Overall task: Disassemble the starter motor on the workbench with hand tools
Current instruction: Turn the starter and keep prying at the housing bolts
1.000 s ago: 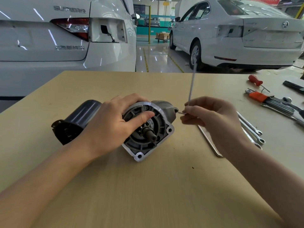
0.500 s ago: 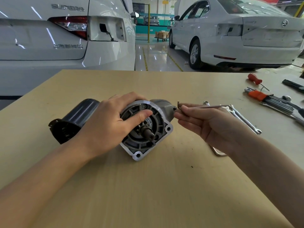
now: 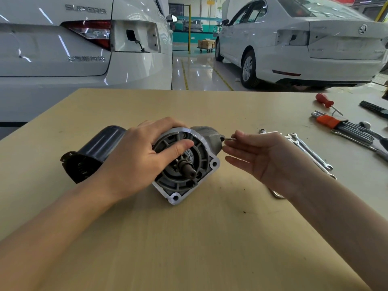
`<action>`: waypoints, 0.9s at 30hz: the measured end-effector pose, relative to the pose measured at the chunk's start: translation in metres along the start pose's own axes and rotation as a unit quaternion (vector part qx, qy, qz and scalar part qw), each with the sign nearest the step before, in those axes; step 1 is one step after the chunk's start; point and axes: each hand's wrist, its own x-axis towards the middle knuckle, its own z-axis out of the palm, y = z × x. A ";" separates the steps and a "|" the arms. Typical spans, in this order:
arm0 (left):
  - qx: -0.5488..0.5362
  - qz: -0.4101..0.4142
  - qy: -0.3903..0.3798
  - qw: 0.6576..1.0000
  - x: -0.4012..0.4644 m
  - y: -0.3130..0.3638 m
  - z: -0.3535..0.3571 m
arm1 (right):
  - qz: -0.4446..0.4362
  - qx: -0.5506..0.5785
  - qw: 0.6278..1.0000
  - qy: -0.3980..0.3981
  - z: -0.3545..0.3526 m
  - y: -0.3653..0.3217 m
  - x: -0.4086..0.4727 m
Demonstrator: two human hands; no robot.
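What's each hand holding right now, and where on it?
Left hand grips the starter motor round its body behind the front flange, thumb on the face. Right hand pinches a hex key near its tip, at the motor's bolt.

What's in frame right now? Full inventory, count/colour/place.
starter motor: 1, dark body with silver-grey nose housing, centre of the bench, lying on its side
hex key: 1, silver, short end at a screw on the motor's right side
wrenches: at least 2, chrome, right of the motor, partly behind the right hand
hex key set: 1, orange holder, far right
screwdriver: 1, red handle, far right rear
nut: 1, silver, behind the right hand
workbench: 1, tan
cars: 2, white, behind the bench
left hand: grips the motor housing
right hand: palm up, turns the hex key with its fingers
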 end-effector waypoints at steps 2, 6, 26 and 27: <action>0.001 -0.001 -0.001 1.000 0.000 0.000 -0.001 | -0.026 -0.072 0.997 0.007 -0.002 -0.003 0.002; -0.003 -0.003 -0.004 1.000 -0.001 0.002 -0.001 | -0.029 -0.224 0.973 -0.039 -0.010 -0.021 -0.005; -0.017 -0.004 -0.006 1.000 -0.001 0.003 -0.001 | 0.091 -0.238 0.948 -0.192 -0.018 -0.034 -0.011; -0.017 -0.003 -0.006 1.000 -0.001 0.003 -0.001 | 0.086 -0.241 0.949 -0.186 -0.018 -0.034 -0.012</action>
